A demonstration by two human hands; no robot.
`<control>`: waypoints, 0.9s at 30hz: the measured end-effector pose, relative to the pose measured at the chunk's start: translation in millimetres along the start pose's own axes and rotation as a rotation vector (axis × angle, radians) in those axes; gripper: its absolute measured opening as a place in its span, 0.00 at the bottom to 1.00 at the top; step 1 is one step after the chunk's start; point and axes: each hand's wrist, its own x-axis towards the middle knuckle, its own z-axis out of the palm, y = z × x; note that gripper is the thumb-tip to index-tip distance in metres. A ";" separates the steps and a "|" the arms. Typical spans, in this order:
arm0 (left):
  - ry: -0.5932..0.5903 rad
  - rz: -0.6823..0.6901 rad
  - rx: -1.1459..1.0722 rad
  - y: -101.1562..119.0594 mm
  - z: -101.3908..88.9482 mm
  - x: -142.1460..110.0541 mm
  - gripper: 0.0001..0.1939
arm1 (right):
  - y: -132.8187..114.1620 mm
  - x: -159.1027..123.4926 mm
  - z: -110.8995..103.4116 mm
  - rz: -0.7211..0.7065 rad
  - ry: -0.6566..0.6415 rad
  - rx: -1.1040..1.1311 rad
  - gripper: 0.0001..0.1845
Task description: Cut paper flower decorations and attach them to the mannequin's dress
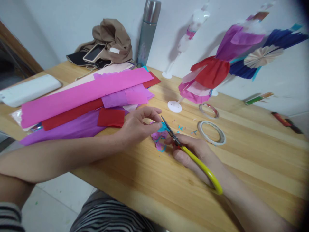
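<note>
Between the thumb and fingers of my left hand (142, 124) is a small piece of blue crepe paper (164, 127). My right hand (193, 154) is closed around a pair of scissors (199, 164) with yellow handles. The dark blades point up and left and lie right against the blue piece; whether they are parted is hard to see. Beneath both hands, purple and blue paper scraps (159, 137) lie in a small heap on the wooden table (135, 180). Tiny blue snippets (180, 128) are scattered just right of the blades.
Pink, red and purple crepe paper (87, 96) is stacked at left beside a white case (31, 90). Behind stand a thermos flask (148, 35), a phone (94, 52) on a brown bag (113, 38), and mannequins in paper dresses (212, 72). Tape rolls (201, 132) lie at right.
</note>
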 end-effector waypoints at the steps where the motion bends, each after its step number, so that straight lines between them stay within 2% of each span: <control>1: -0.010 -0.021 -0.016 0.7 0.2 0.0 0.05 | -0.1 -0.2 -0.2 0.003 -0.002 -0.004 0.23; 9: -0.112 -0.097 -0.179 0.6 1.8 1.3 0.07 | -1.8 0.3 -0.3 0.000 -0.006 -0.032 0.25; 19: -0.158 -0.109 -0.314 0.5 3.6 -3.5 0.10 | -0.3 0.9 0.7 -0.001 0.022 0.016 0.29; 27: -0.133 -0.220 -0.374 3.2 3.5 -6.3 0.16 | -0.1 1.7 1.3 0.028 0.005 0.071 0.26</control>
